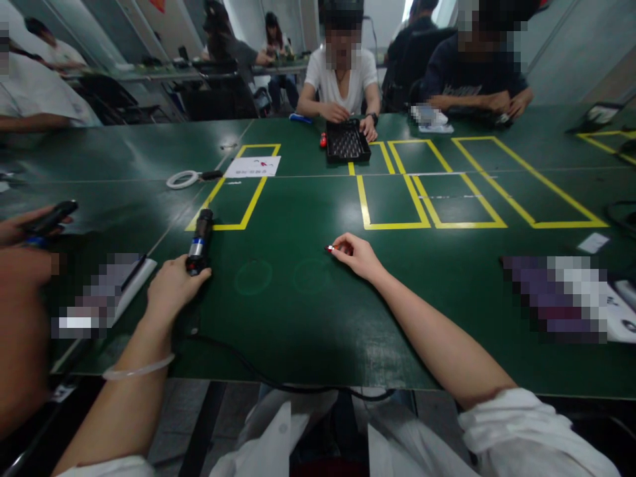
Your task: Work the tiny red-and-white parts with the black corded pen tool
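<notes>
My left hand (173,285) is closed around the near end of a black electric screwdriver (201,233) with a silver and blue band. The tool points away from me over the green table (278,331). In front of me, my right hand (358,255) pinches a small red piece (330,249) with a bright spot, just above or on the tabletop. Its exact kind is too small to make out. Two faint rings show on the table between my hands.
Yellow tape rectangles (392,226) mark the table. Across from me a person handles a black tray (348,142). A white sheet (253,165) and a white coil (183,179) lie at the far left. At the left edge, another person's hand (24,225) holds a similar black tool.
</notes>
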